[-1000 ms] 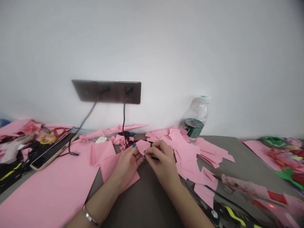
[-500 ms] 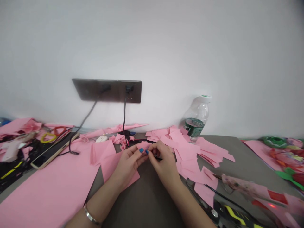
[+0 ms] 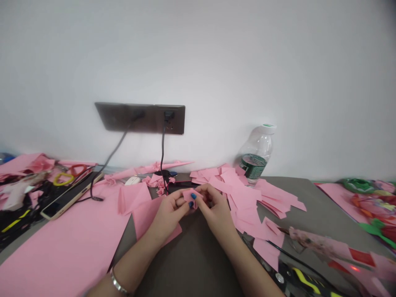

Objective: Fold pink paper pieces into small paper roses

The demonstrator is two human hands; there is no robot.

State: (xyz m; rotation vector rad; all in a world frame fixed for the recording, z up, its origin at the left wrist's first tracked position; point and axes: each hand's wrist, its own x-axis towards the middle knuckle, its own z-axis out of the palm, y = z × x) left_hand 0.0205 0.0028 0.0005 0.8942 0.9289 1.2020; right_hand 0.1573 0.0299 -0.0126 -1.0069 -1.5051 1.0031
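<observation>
**Both hands pinch a small pink paper piece over the worktop**

The left hand [image 3: 168, 216] and the right hand [image 3: 218, 214] meet at the middle, and each one's grip is closed on the same small pink paper piece [image 3: 187, 194]. Their thumbs, with blue nails, come close together on its near side; the fingers behind are partly hidden. The paper is held up above the grey worktop [image 3: 192, 268], its exact folds too small to make out.

A silver bracelet [image 3: 116, 284] circles the left wrist. Beside the left forearm, partly behind it, lies a folded pink sheet [image 3: 144, 216], and farther left a large pink sheet [image 3: 68, 251] spreads out, with a phone [image 3: 72, 198] just beyond it. To the right of the right hand, cut pink pieces [image 3: 243, 196] overlap in a loose heap.

Behind that heap stands a clear bottle [image 3: 255, 163] with a green label and white cap, near the wall [image 3: 309, 103]. A pink tool [image 3: 321, 243] showing a red light lies at the lower right. On the wall, a dark socket panel [image 3: 123, 119] has two black cords [image 3: 162, 150] plugged in.
</observation>
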